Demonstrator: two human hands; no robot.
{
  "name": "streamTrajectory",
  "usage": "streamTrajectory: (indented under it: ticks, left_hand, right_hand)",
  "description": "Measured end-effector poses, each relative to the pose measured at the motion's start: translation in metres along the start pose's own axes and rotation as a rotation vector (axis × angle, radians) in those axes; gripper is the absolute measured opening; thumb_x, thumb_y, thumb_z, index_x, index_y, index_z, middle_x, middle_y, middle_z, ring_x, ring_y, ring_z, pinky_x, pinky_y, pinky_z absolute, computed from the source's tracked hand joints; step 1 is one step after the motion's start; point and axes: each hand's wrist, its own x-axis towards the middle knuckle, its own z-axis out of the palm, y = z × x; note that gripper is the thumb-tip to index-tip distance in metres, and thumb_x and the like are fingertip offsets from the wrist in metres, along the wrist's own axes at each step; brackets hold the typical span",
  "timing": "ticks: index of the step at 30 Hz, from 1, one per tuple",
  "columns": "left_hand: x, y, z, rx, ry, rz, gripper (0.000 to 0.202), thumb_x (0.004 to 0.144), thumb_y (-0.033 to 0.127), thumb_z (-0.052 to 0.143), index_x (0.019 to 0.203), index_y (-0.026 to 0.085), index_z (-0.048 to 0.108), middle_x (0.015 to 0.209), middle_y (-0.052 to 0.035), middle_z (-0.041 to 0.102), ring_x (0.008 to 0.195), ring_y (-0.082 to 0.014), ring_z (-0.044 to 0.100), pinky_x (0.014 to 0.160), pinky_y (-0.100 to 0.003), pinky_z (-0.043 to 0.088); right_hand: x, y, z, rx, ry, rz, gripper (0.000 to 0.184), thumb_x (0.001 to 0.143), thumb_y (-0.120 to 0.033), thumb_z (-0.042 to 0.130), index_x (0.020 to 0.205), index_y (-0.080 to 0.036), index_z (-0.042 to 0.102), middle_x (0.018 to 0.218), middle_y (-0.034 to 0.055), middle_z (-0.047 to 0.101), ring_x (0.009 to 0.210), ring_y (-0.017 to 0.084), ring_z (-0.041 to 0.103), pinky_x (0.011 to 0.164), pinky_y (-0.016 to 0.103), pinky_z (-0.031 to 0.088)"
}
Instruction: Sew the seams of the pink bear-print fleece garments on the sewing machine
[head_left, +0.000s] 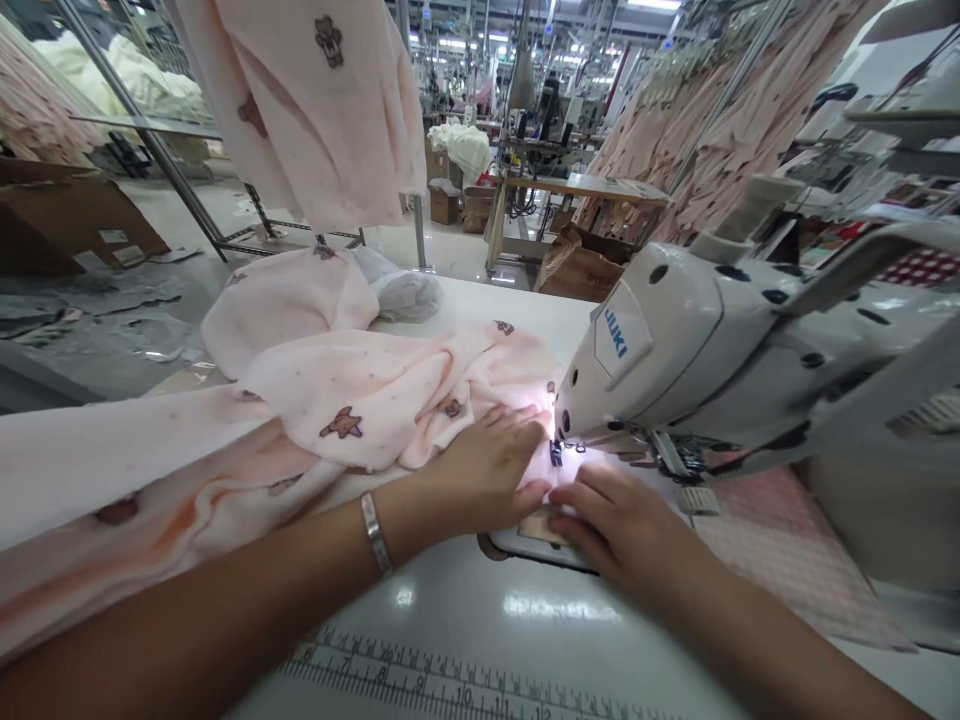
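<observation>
Pale pink printed fabric (390, 400) with small brown bear figures lies bunched on the sewing machine table and runs under the presser foot (556, 453). My left hand (499, 465) rests on it just left of the foot, fingers stretched out flat and thumb pointing right. My right hand (607, 510) is close in front of the foot on the right, fingers bent and pressed together at the fabric edge. The white JUKI sewing machine (667, 330) stands right of both hands, its lamp shining on the needle area. The right fingertips partly hide the fabric there.
A measuring scale (450, 685) runs along the table's front edge. Pink checked fabric (795, 550) lies under the machine arm. A pink garment piece (322, 110) hangs behind the table. Cardboard boxes (75, 220) stand on the floor at left; a brown bag (581, 262) sits behind.
</observation>
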Motion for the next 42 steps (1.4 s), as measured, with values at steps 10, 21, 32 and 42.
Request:
streamTrajectory:
  ticks: [10,21,32,42]
  left_hand:
    - [-0.01,0.013,0.005,0.023,0.028,0.014,0.039,0.084,0.025,0.046,0.117,0.007,0.039,0.121,-0.0178,0.049,0.115,-0.0275,0.044,0.104,-0.047,0.029]
    - [-0.01,0.012,0.007,-0.005,0.049,0.168,0.021,0.086,0.012,0.046,0.07,0.015,0.059,0.08,-0.0047,0.056,0.075,-0.0149,0.047,0.068,-0.028,0.042]
    - [-0.005,0.011,0.002,-0.053,0.051,0.138,0.027,0.09,0.017,0.044,0.069,0.014,0.062,0.081,-0.0041,0.059,0.074,-0.0143,0.05,0.069,-0.029,0.043]
    - [0.009,-0.004,0.004,-0.089,0.058,0.055,0.016,0.088,0.021,0.055,0.076,0.015,0.064,0.084,-0.0027,0.06,0.083,-0.015,0.053,0.076,-0.028,0.043]
  right_hand:
    - [-0.011,-0.004,-0.001,0.095,-0.045,0.011,0.015,0.092,-0.026,0.044,0.084,-0.02,0.054,0.078,0.0015,0.049,0.067,0.015,0.049,0.061,0.029,0.036]
    - [-0.009,0.025,0.009,0.407,0.324,0.363,0.041,0.093,-0.033,0.031,0.073,-0.018,0.063,0.063,0.0036,0.063,0.057,0.016,0.061,0.052,0.027,0.049]
    - [-0.016,0.029,0.004,-0.007,0.335,0.201,0.026,0.085,-0.038,0.048,0.079,-0.024,0.069,0.084,0.0061,0.07,0.084,0.026,0.062,0.074,0.041,0.049]
    - [-0.009,0.035,0.008,-0.177,0.29,0.252,0.024,0.083,-0.031,0.048,0.07,-0.022,0.066,0.069,0.0058,0.065,0.078,0.026,0.06,0.074,0.043,0.046]
